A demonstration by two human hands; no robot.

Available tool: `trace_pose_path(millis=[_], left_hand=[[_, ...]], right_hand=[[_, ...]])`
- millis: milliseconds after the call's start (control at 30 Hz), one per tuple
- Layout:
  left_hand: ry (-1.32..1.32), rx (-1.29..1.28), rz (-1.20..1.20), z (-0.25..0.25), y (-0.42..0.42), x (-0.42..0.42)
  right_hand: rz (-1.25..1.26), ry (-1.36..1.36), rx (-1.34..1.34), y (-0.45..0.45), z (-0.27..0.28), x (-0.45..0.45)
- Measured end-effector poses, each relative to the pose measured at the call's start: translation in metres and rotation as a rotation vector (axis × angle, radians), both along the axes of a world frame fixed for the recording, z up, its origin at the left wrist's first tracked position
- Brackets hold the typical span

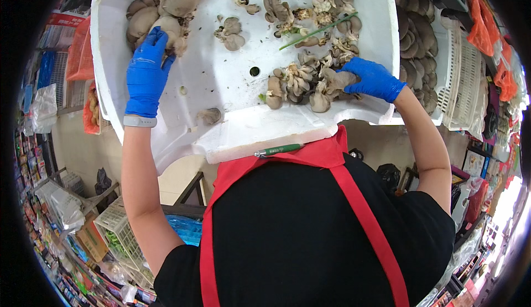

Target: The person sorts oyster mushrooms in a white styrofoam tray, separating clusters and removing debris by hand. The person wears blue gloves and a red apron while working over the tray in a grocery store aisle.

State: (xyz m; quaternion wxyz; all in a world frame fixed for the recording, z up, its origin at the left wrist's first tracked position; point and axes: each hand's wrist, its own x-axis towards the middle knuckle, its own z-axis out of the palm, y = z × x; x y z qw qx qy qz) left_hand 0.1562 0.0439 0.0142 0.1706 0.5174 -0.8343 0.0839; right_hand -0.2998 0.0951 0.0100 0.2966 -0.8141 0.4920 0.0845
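My left hand point(147, 73), in a blue glove, lies on a pile of grey-brown oyster mushrooms point(180, 1) at the left of a white foam box point(228, 73). Its fingers touch a pale cap, with the thumb beside the stems; whether it grips them is hidden. On the right, my gloved right hand point(369, 79) has thumb and fingers around an oyster mushroom clump point(338, 81). Smaller clusters and trimmed stem pieces surround that clump. A green stalk point(317, 31) lies across the upper ones. Between the two piles sits a small mushroom cluster point(231, 33).
Darker oyster mushrooms point(415, 37) fill another container at the right, beside a white plastic crate point(460, 75). The foam box has a drain hole point(254, 71) and a broken front edge point(269, 135). A green pen point(280, 150) rests at the red apron's top. Red bags point(81, 54) hang left.
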Motion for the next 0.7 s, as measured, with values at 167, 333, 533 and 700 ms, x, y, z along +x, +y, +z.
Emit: trace_pose_path(millis=[167,333,533,700], left_hand=[[0.006,0.0,0.0,0.0,0.0,-0.001],[0.008,0.012,0.011,0.0,0.001,0.002],[0.002,0.034,0.009,-0.002,0.0,0.006],[0.013,0.051,0.024,0.0,0.0,0.004]], right_hand=[[-0.045,0.098,-0.01,0.003,0.003,0.002],[-0.397,-0.382,0.358,-0.012,0.031,-0.005],[-0.493,-0.644,0.549,-0.028,0.058,0.031],[-0.698,-0.755,0.528,-0.047,0.024,0.087]])
